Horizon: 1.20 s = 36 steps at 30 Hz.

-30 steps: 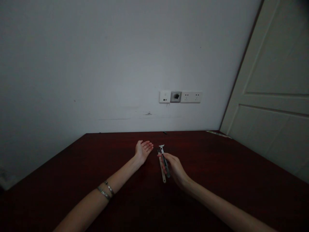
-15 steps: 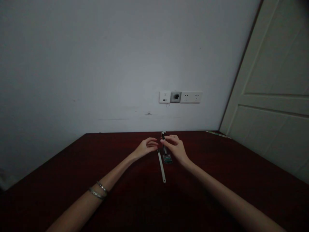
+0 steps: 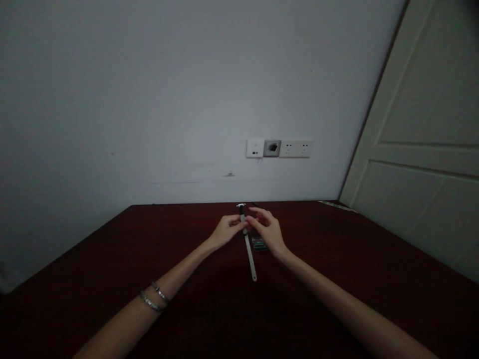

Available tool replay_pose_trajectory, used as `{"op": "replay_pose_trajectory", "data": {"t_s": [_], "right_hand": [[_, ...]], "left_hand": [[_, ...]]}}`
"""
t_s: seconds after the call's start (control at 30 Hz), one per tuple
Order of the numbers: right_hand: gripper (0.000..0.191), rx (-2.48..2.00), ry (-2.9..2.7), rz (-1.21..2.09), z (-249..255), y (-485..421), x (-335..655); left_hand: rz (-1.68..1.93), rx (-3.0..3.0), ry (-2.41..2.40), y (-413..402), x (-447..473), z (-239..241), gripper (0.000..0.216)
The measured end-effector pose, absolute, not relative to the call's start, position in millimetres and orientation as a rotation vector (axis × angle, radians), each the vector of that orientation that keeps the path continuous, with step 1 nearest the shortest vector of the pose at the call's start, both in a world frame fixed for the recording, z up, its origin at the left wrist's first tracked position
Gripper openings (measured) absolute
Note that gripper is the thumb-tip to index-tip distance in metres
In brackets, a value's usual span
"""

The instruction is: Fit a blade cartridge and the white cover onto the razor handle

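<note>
My left hand (image 3: 225, 232) is closed around a small T-shaped tool (image 3: 242, 218), which it holds upright between thumb and fingers. The tool has a whitish, jagged-looking head, a black neck and a pale handle; its exact kind is unclear in the dim light. Close on its right is my right hand (image 3: 270, 233), with thumb and index finger apart and the thumb tip at the handle's edge. A long, flat pale strip (image 3: 250, 257) with a hole at its near end lies below the tool. Beside the strip, partly under my right hand, rests a small clear pack (image 3: 258, 244) with greenish contents.
The dark red table (image 3: 187, 309) reaches back to a pale wall with sockets (image 3: 295, 148). A small dark item (image 3: 255, 204) lies behind my right hand. Near the back right corner is a thin, light strip (image 3: 337, 206). A panelled door (image 3: 422, 124) stands on the right.
The T-shaped tool has moved left, from my right hand into my left. My left fingers have closed on it, while my right fingers have loosened. The strip and pack stay in place.
</note>
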State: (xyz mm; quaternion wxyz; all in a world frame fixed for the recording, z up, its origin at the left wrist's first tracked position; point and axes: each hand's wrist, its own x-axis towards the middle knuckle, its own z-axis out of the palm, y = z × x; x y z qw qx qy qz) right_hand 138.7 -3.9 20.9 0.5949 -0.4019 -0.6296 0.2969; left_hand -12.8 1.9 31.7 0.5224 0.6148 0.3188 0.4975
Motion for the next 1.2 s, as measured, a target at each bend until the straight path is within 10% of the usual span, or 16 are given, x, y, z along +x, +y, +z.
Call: {"op": "replay_pose_trajectory", "data": {"t_s": [0.63,1.2], "right_hand": [[0.031,-1.633,-2.468,0.047,-16.3,-37.1,134.3],[0.034,-1.081,-2.054,0.224,44.8,10.0,212.6]], "left_hand": [[1.208,1.426,0.851,5.7,-30.4,49.5,0.006],[1.268,1.558,0.812,2.5,-29.7,37.2,0.021]]}}
